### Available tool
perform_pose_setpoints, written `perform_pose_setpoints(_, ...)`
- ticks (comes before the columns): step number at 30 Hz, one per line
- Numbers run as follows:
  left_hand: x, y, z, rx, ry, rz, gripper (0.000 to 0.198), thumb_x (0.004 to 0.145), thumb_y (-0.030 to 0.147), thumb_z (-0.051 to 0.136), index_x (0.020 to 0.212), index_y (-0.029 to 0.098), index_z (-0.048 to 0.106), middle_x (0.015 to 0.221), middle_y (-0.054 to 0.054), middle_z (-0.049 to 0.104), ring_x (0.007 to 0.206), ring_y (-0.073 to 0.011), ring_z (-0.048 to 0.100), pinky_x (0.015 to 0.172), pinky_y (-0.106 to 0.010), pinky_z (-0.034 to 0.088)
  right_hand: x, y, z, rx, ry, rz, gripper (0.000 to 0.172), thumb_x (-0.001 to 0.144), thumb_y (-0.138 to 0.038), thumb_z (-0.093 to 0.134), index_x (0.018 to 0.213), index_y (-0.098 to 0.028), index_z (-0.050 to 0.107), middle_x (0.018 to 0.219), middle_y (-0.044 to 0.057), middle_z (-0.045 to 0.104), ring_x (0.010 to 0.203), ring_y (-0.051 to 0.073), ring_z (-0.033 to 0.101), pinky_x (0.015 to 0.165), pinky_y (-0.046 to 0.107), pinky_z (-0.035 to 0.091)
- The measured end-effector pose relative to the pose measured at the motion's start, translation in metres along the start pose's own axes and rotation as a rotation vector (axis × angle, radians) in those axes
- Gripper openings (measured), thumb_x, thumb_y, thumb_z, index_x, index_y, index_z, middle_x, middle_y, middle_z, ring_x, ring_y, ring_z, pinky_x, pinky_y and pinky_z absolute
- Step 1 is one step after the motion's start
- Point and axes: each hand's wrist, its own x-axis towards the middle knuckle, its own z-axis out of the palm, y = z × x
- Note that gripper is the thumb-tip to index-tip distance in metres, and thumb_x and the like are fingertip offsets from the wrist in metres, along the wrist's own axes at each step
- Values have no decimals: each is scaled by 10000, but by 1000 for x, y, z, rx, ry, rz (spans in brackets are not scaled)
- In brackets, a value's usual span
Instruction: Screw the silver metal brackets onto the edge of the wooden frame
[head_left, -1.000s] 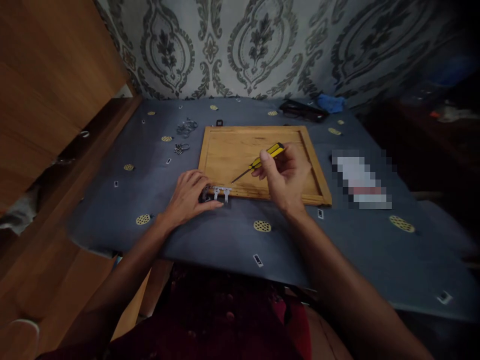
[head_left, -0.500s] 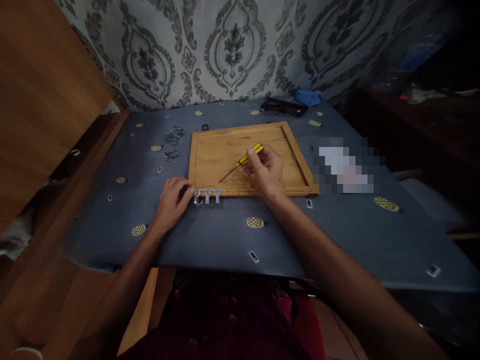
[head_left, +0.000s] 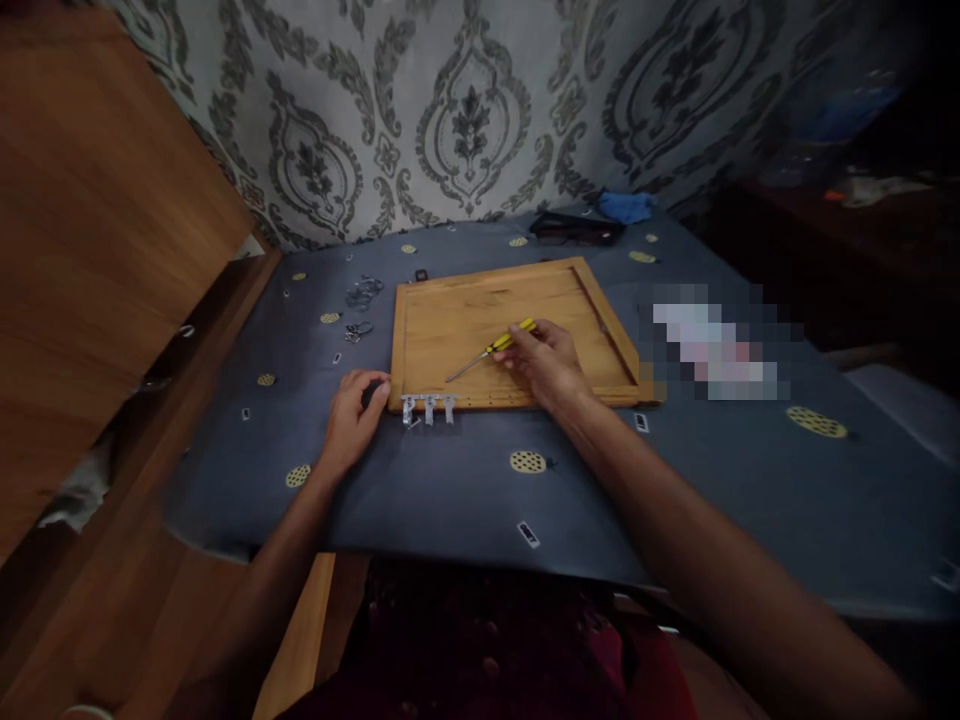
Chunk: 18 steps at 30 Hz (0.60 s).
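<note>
A framed wooden board lies on the table. Several metal hooks sit in a row along its near edge, towards the left corner, and small dark holes continue to the right of them. My left hand is bent around that left corner, thumb and fingers against the wood. In my right hand is a yellow and black screwdriver, gripped by its handle. Its shaft slants down to the left over the board, the tip close to the hooks; whether it touches the wood I cannot tell.
Loose metal pieces lie left of the board. Behind it are a small dark square piece, a black case and a blue cloth. A blurred-out item lies to the right. Patterned curtain hangs behind the table.
The whole view has shifted, so everything sits slightly lower and further right. My right hand holds the screwdriver at a flatter slant. My left hand stays at the board's corner.
</note>
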Motion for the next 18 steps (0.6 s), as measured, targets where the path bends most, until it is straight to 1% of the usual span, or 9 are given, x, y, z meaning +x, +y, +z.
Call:
perform_pose_setpoints(2,7,-10,-6,33,6,-7,228,1010,332,545,1082,223,732,1061,-63,748,1012,-239,688,914,-374,550,0,-1,0,19,4,-2,407,707,-428,881,852,-239,551,658,-56,680,518,111,681,484,191,527)
perform_pose_setpoints(4,21,-24,-14,71,22,-21,186,972,280,590,1074,225,736,1047,-51,746,981,-233,690,943,-392,553,1,-1,-1,31,7,-10,452,673,-441,898,897,-246,557,669,-60,690,538,122,704,492,194,536)
perform_pose_setpoints(7,51,-52,-26,115,76,-59,165,965,227,611,1075,224,735,1089,-58,740,1036,-243,683,1014,-439,544,2,0,-1,36,20,-33,517,632,-464,894,944,-260,536,667,-66,695,556,141,725,512,210,550)
perform_pose_setpoints(9,73,-72,-30,133,108,-100,141,1002,258,617,1078,209,726,1101,-74,731,1050,-242,681,1008,-453,558,2,1,-2,24,20,-43,571,609,-460,890,1014,-270,535,646,-75,685,549,158,725,521,236,563)
perform_pose_setpoints(10,83,-82,-30,137,118,-121,167,1015,298,638,1114,187,713,1139,-84,720,1068,-240,681,1003,-463,567,2,2,-2,15,17,-44,595,602,-457,888,1041,-271,533,644,-73,686,550,167,727,526,251,570)
perform_pose_setpoints(11,93,-90,-28,138,121,-139,260,1017,350,668,1191,158,685,1204,-90,700,1097,-239,683,988,-474,579,2,2,-2,4,12,-44,611,599,-458,887,1060,-269,532,648,-69,689,557,178,732,532,264,576)
perform_pose_setpoints(13,106,-104,-23,130,111,-169,362,1023,396,672,1302,167,649,1308,-109,667,1127,-245,683,968,-467,603,2,3,-2,-21,7,-45,626,593,-468,884,1068,-263,532,657,-56,688,580,200,744,537,284,583)
perform_pose_setpoints(15,112,-113,-16,114,89,-186,381,1025,397,672,1331,173,637,1334,-114,657,1136,-247,682,964,-466,608,3,4,-3,-46,7,-50,620,595,-484,876,1064,-259,538,675,-47,684,601,216,753,542,305,591)
perform_pose_setpoints(18,113,-120,-7,90,58,-195,377,1025,393,671,1331,175,638,1338,-114,655,1141,-249,681,969,-468,607,5,6,-4,-79,14,-64,588,603,-486,858,1052,-258,554,716,-41,680,615,216,751,559,331,607)
